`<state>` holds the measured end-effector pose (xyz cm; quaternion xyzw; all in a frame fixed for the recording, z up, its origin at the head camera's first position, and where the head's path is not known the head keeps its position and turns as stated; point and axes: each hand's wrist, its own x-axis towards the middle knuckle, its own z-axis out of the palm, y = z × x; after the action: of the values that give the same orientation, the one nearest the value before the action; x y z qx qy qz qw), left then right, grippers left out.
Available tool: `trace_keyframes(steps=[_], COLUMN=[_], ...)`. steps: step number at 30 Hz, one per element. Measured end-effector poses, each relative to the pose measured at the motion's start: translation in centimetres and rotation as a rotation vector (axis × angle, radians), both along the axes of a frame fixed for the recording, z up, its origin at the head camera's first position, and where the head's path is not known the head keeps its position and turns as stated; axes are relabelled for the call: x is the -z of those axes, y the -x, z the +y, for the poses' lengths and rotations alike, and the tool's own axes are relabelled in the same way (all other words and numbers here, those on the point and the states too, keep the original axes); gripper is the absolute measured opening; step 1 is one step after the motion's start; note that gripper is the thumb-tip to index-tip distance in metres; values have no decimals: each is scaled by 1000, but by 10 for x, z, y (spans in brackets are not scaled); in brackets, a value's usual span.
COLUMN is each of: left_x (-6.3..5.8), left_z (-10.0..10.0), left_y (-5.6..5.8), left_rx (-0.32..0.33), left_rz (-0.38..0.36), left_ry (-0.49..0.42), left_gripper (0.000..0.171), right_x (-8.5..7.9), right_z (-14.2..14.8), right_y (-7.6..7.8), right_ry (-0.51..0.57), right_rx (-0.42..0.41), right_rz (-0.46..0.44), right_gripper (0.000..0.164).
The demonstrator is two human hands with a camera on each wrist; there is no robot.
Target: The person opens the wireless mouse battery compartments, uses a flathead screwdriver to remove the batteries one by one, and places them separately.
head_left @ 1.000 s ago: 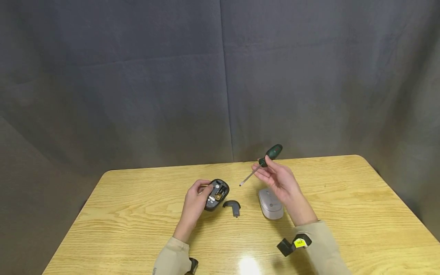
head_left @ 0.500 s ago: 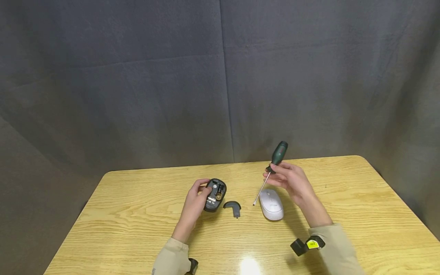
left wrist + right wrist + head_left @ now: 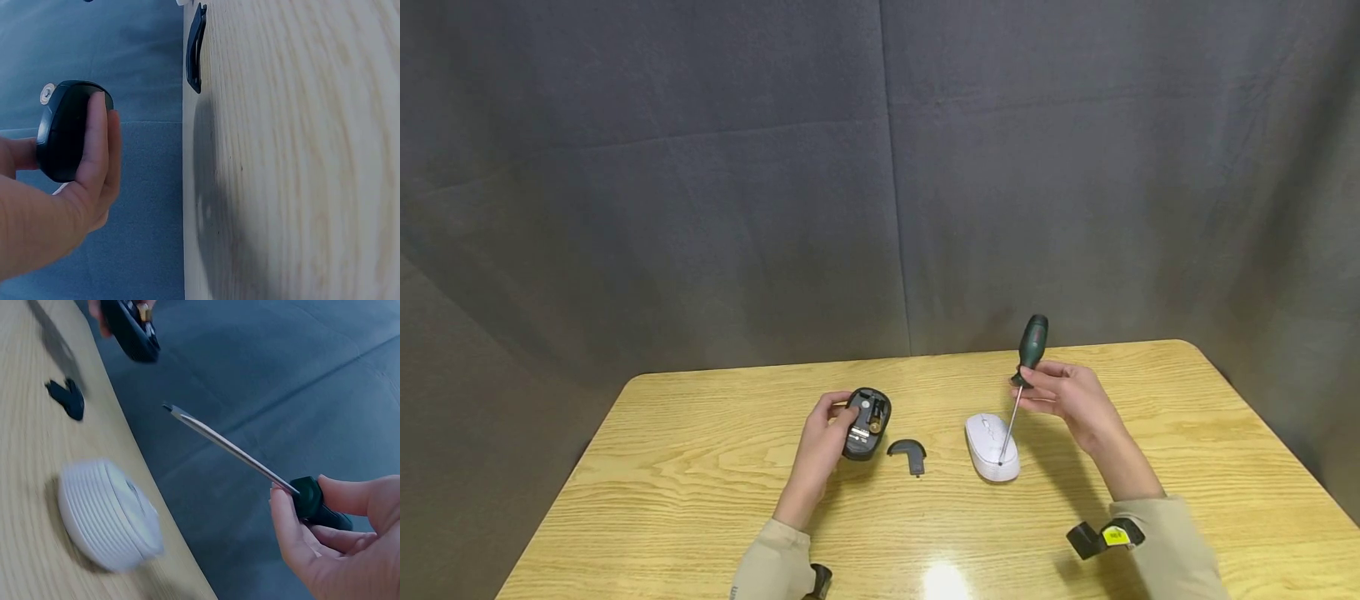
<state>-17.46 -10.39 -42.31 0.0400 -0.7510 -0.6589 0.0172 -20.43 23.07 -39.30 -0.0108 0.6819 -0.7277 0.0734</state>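
Note:
My left hand [image 3: 825, 433] grips a black computer mouse [image 3: 859, 446] above the table, its underside turned up. A battery [image 3: 876, 420] shows in the mouse's uncovered compartment. Fingers [image 3: 95, 140] lie along the mouse's dark shell in the left wrist view. My right hand [image 3: 1070, 398] pinches a screwdriver [image 3: 234, 450] where its green handle meets the metal shaft. The handle points up and the flat tip points down, in line with a white mouse [image 3: 988, 446] on the table. In the right wrist view, the tip stands apart from that mouse.
A dark, curved battery cover [image 3: 912, 456] lies on the wooden table [image 3: 685, 492] between the two mice. A grey curtain [image 3: 737, 208] hangs behind the table's far edge.
My right hand has moved to the right with the screwdriver, which now stands more upright. The left hand and the black mouse have shifted slightly left.

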Motion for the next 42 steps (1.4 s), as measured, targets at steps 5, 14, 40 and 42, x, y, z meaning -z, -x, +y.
trace_keyframes(steps=[5, 14, 40, 42], left_x=[1, 1, 0, 0], left_z=[-1, -4, -4, -4], left_y=[2, 0, 1, 1], left_rx=[3, 9, 25, 27], left_rz=[4, -2, -3, -4], left_ry=[-16, -21, -12, -17], left_gripper=[39, 39, 40, 40], right_x=[3, 15, 30, 30], right_z=[19, 41, 64, 64], right_y=[0, 0, 2, 1], right_ry=[-134, -295, -453, -465], right_rx=[8, 3, -44, -46], right_rz=[-1, -4, -65, -70], right_gripper=[49, 55, 41, 43])
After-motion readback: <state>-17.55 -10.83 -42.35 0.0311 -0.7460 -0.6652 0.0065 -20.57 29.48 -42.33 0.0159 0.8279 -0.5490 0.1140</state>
